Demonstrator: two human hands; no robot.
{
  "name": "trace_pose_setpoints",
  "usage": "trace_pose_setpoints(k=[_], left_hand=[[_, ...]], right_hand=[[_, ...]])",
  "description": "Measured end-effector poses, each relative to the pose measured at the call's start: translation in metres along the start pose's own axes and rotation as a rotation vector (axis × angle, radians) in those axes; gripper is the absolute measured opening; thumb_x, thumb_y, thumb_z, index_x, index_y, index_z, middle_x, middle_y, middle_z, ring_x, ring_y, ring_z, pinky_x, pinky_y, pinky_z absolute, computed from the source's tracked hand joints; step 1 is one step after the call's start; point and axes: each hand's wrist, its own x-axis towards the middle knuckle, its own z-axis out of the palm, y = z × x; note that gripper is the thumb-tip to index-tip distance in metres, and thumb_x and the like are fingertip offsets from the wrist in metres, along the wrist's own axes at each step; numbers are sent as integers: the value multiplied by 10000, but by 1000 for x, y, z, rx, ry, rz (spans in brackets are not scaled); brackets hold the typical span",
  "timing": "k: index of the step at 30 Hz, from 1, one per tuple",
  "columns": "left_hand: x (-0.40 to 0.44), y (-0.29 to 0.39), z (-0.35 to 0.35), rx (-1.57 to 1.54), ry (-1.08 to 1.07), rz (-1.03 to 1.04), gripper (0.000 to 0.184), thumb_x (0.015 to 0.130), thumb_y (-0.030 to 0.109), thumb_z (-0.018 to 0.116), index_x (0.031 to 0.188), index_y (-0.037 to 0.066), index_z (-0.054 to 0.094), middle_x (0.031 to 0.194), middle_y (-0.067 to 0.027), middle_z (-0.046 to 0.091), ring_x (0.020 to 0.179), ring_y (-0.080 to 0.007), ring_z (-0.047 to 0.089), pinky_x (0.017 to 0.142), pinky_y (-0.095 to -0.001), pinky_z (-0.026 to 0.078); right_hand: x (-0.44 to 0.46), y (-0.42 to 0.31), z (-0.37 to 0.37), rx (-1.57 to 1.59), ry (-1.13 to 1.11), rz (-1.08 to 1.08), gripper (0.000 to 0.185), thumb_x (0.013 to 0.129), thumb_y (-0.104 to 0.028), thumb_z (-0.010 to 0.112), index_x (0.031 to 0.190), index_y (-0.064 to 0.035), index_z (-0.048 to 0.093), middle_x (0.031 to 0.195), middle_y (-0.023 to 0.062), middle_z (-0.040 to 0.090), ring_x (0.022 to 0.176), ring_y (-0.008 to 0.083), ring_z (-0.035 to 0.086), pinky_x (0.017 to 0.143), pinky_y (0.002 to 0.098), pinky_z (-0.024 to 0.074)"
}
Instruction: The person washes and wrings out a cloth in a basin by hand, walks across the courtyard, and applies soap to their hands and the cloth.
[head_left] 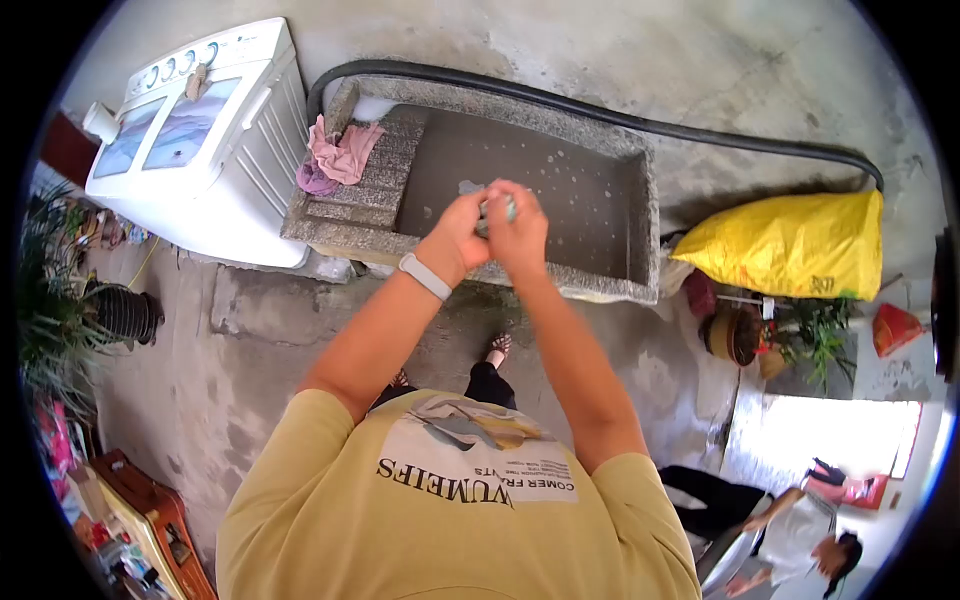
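Observation:
Over the near edge of a stone sink [648, 225] full of murky, bubble-flecked water, both my hands are pressed together. My left hand [458, 235], with a light band on its wrist, closes on a small pale greyish-green cloth [482, 222]. Against it, my right hand [519, 232] wraps the same cloth, and most of the fabric is hidden by the fingers. A pink cloth [345, 154] lies crumpled on the ridged washboard part [392, 165] at the sink's left, with a purple cloth [316, 180] beside it.
A white twin-tub washing machine [225, 180] stands left of the sink. A black hose [600, 112] runs along the back to a yellow sack [790, 243] at right. Potted plants [815, 340] stand below the sack. Another person [800, 530] is at lower right.

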Motion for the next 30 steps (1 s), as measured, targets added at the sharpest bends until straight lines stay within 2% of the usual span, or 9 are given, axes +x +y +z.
trace_pose_setpoints(k=[1,4,8,13,16,19,21,24,30], left_hand=[[10,1,-2,-2,12,23,299,876,240,332,1079,50,443,1090,-113,484,1032,-242,464,903,-402,364],[50,-9,-3,-40,-541,-62,304,875,237,345,1081,35,441,1052,-112,502,1025,-239,469,901,-400,368],[74,-63,53,-22,117,176,304,892,241,336,1083,26,437,1072,-91,500,999,-204,489,867,-369,406],[100,-48,61,-69,-15,185,297,893,214,299,1061,22,452,1072,-116,498,1007,-245,481,888,-385,385],[122,-25,37,-40,-24,101,347,880,262,323,1051,-21,428,1053,-166,497,1010,-283,475,893,-378,379],[132,-48,42,282,-216,275,360,889,247,313,1084,-43,397,1061,-170,493,1016,-269,475,888,-369,385],[121,-64,71,332,-160,338,339,896,211,306,1117,-34,384,1081,-165,486,1027,-250,472,889,-362,388],[121,-62,75,179,78,254,311,890,161,310,1141,-5,386,1077,-149,490,1035,-235,468,895,-370,385],[109,-38,75,220,20,208,338,874,284,336,1042,22,469,1046,-133,514,986,-268,488,873,-397,385]], right_hand=[[2,0,-5,23,-13,-4,181,742,-214,588,718,-46,524,769,150,573,712,312,546,670,354,429],[23,-5,-26,-52,-26,-157,162,695,-169,615,642,-48,521,644,132,538,633,315,529,628,382,407],[81,57,-57,43,-51,272,190,729,-209,615,751,-40,530,711,112,566,660,246,547,661,311,435],[82,92,-70,193,-148,236,136,743,-173,568,769,-48,521,764,136,572,722,291,550,656,351,428],[77,74,-72,174,-108,-250,157,740,-179,562,676,-45,510,716,124,548,671,293,528,599,338,413],[91,74,-74,90,-240,155,192,783,-190,548,687,-26,518,718,100,562,566,241,535,559,333,427],[109,95,-74,250,-228,347,154,755,-180,554,717,-35,518,739,121,557,677,285,542,600,338,425],[112,128,-62,373,54,125,217,789,-226,523,864,-23,524,782,137,570,691,259,576,645,322,458],[89,92,-70,217,-118,-124,153,750,-186,550,767,-35,536,745,148,554,677,319,538,641,356,434]])
